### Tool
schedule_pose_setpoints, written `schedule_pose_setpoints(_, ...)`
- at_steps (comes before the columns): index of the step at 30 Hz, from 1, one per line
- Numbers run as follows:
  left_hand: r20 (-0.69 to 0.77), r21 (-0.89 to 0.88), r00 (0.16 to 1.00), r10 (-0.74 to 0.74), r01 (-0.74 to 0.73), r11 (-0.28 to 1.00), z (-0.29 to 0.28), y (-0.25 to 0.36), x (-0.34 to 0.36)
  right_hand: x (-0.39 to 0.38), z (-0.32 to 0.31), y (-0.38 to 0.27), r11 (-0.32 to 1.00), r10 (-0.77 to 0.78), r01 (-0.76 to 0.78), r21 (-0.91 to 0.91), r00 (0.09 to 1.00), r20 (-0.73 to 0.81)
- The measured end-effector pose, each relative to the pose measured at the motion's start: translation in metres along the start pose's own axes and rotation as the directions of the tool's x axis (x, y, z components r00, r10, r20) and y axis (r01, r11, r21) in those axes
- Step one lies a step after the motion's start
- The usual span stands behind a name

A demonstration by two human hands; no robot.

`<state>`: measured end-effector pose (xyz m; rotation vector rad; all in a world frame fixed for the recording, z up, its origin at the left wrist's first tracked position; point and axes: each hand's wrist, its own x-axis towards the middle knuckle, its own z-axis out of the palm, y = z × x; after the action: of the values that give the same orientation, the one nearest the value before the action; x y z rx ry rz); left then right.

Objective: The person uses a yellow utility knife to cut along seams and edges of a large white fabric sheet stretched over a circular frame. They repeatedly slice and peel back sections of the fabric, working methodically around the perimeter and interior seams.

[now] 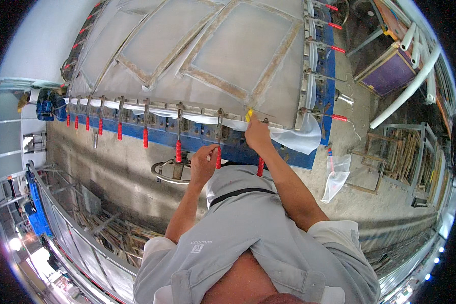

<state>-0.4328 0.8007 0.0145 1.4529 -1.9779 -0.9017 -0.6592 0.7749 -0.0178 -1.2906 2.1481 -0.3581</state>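
My right hand [259,134] grips a small yellow tool [250,115] against the near edge of a large pale, sheet-covered bed [283,66] with taped rectangular panels [242,50]. My left hand [203,162], lower and to the left, is closed right beside a red-handled clamp [219,157]; what is between its fingertips is unclear. A row of similar clamps [178,151] lines the bed's front edge on a blue frame [300,159]. Loose white sheeting [296,137] hangs out at the front right corner.
Behind my body is a concrete floor [370,197]. At right stand a purple board [382,71], white tubes [405,91] and a rack of narrow frames [405,157]; a plastic bag [334,180] lies nearby. A curved metal wheel [169,177] sits below the bed; metal railing [71,218] runs at left.
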Motion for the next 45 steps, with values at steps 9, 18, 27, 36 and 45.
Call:
schedule_pose_setpoints(9,0.275,-0.366,0.895,-0.351,0.435,0.823,0.023,0.018,0.024,-0.03,-0.048,0.006,0.948,0.089,-0.097,0.302,0.995,0.039)
schedule_pose_setpoints(18,0.313,-0.08,0.941,-0.128,0.161,0.984,0.092,0.023,0.121,-0.068,-0.028,0.014,0.858,-0.34,0.339,0.387,0.938,-0.068)
schedule_pose_setpoints(27,0.31,0.384,0.904,0.295,-0.403,0.831,0.134,0.044,0.206,-0.093,-0.042,0.125,0.928,-0.076,0.155,0.339,0.969,-0.234)
schedule_pose_setpoints(36,0.413,0.543,0.905,0.103,-0.335,0.77,0.134,0.075,0.202,-0.137,-0.031,0.202,0.882,0.215,-0.041,0.47,0.922,-0.323)
schedule_pose_setpoints(45,0.586,0.556,0.807,0.073,-0.466,0.688,0.126,0.127,0.24,-0.115,-0.039,0.185,0.884,0.092,0.079,0.461,0.938,-0.335)
